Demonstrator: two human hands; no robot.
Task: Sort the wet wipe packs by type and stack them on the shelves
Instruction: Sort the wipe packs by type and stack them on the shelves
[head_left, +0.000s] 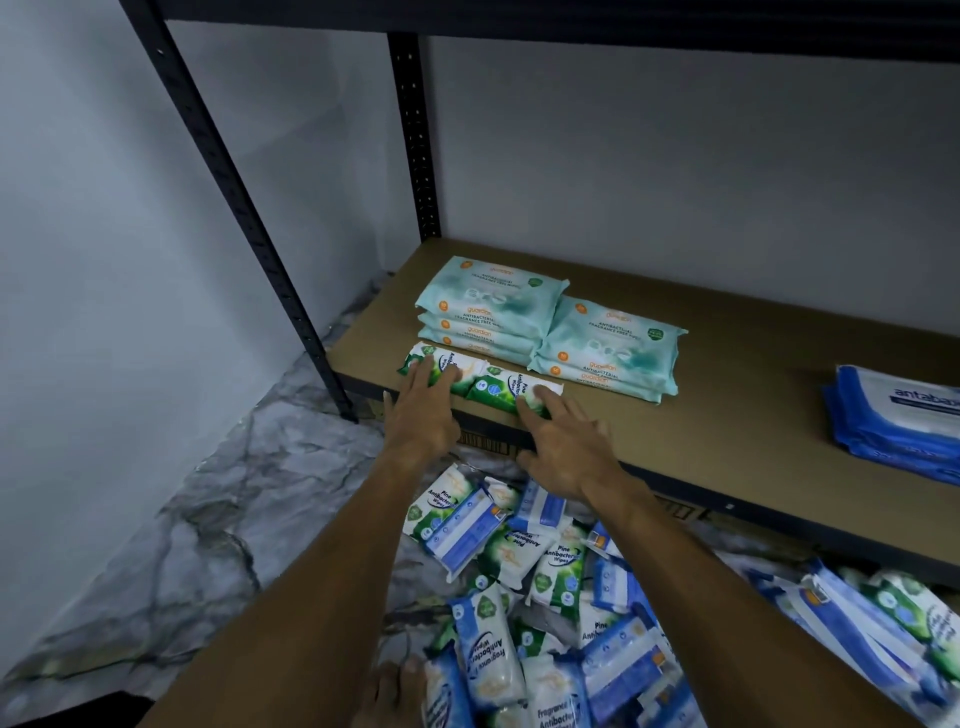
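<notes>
- Two green Pine packs lie end to end right at the front edge of the shelf board (753, 405), along the dark front rail (779, 525)
- The left hand (421, 415) rests on the left green pack (441, 364), fingers straight and slightly spread, pressing flat and not curled round it
- The right hand (566, 447) has its fingers fanned out, the tips touching the near end of the right green pack (501, 389); nothing is pinched
- Just behind the green packs stand the left teal stack (488, 306) and the right teal stack (608, 348), side by side and touching
- A wide bare stretch of board lies between the teal stacks and the blue packs (898, 421) at the right border, and more behind the stacks up to the wall (675, 156)
- The front post (249, 223) and rear post (415, 140) close the left end; the upper shelf (571, 21) hangs high above
- Below the rail, a loose pile of packs (545, 597), green and blue mixed, covers the marbled floor (208, 493); the floor to the left is bare
</notes>
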